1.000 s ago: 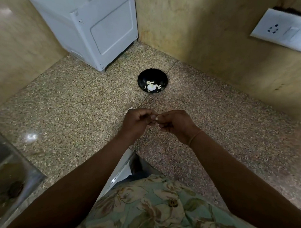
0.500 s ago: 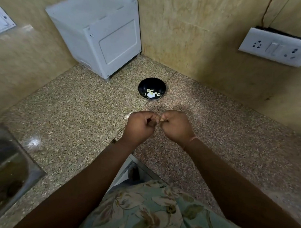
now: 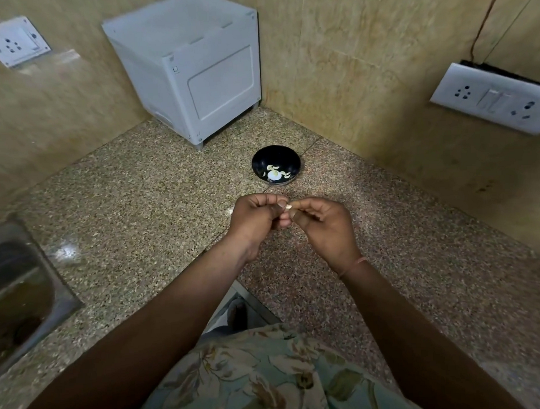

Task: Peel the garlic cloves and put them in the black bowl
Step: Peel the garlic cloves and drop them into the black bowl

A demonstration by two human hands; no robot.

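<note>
Pinches clove point(image 3: 287, 207) between curled fingertips of left hand point(image 3: 257, 223) and right hand point(image 3: 321, 224), above counter point(image 3: 140, 209), near bowl point(image 3: 261, 160) but short of it, with pale pieces already inside. Looks mid-peel; cannot tell how much skin remains. Risks a slip: small, smooth, held only at the tips, so likely to pop free onto counter or off the near edge. Risks carrying skin scraps into bowl, or missing so small a target if tossed.
</note>
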